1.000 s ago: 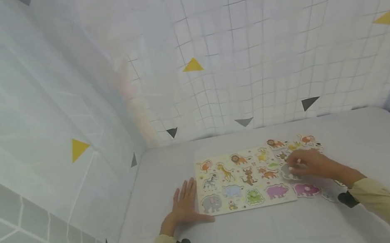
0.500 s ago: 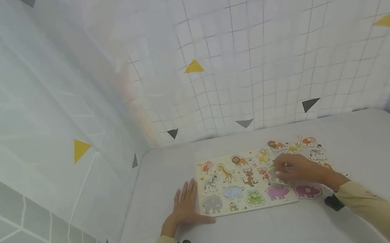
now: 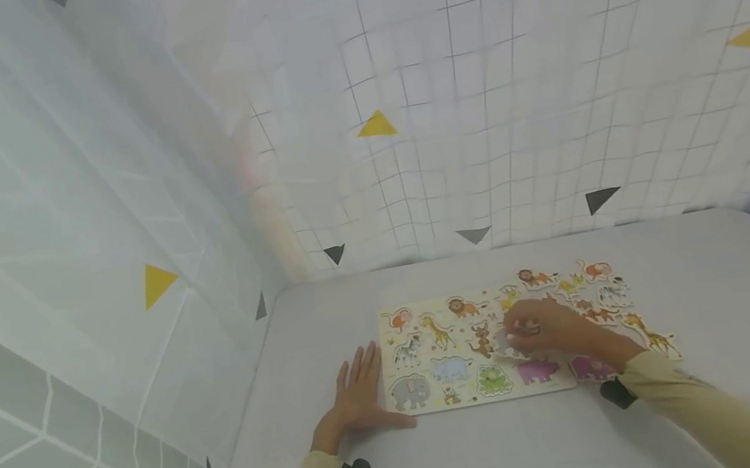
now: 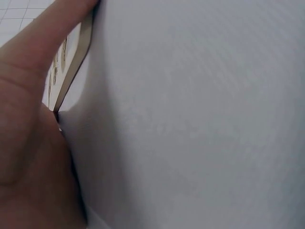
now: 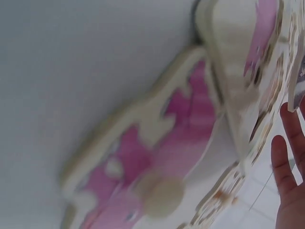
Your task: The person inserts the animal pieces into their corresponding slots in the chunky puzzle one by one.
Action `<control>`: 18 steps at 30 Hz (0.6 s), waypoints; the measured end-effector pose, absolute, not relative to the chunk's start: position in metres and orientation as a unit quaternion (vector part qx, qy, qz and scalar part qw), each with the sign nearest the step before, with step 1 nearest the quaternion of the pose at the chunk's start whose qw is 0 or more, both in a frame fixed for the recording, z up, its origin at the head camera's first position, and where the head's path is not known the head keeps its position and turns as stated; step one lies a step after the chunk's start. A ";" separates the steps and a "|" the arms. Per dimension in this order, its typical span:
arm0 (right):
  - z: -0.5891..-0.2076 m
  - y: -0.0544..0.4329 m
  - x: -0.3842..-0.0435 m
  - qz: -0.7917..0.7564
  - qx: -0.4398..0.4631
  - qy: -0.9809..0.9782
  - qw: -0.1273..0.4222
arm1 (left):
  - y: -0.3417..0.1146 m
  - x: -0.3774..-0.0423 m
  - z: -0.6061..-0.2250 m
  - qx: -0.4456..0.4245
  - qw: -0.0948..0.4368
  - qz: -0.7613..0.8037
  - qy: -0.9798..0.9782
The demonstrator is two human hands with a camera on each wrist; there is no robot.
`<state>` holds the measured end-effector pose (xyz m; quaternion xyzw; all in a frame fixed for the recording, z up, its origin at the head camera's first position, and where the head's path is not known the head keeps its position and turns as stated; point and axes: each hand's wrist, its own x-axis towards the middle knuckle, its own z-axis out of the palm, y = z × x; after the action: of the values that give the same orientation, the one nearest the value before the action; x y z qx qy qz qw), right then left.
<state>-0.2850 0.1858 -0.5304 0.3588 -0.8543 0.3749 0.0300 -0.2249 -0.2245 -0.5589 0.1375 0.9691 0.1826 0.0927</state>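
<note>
A pale puzzle board [image 3: 431,307] printed with animals lies flat on the table. My left hand [image 3: 358,401] has its fingers spread along the board's left edge, the thumb at the lower left corner; in the left wrist view, the hand [image 4: 24,119] lies beside the board's side [image 4: 76,59]. Over the board's right half, my right hand [image 3: 552,327] pinches a grey animal puzzle piece [image 3: 503,346], which its fingers partly cover. A magenta hippo piece [image 3: 590,368] with a round knob lies right of the board, partly beneath the right forearm.
More animal pieces lie right of the board: a lion [image 3: 536,277], a monkey [image 3: 595,270], a zebra [image 3: 612,292], a giraffe [image 3: 651,337] and others. A grid-patterned cloth wall [image 3: 462,132] rises behind the table [image 3: 509,448].
My right hand has moved left with the grey puzzle piece, from the board's right edge to over its right half. The left hand has stayed at the left edge.
</note>
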 end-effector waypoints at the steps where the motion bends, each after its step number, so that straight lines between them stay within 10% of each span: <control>1: -0.531 0.183 -0.284 0.371 0.357 -0.856 0.032 | -0.224 -0.225 -0.560 0.136 0.092 0.181 0.970; 18: -0.524 0.133 -0.281 0.320 0.371 -0.869 0.071 | -0.224 -0.226 -0.560 0.134 0.097 0.182 0.969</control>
<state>-0.2811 0.1335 -0.5242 0.3712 -0.8687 0.3203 0.0708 -0.2264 -0.2244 -0.5602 0.1338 0.9694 0.1820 0.0965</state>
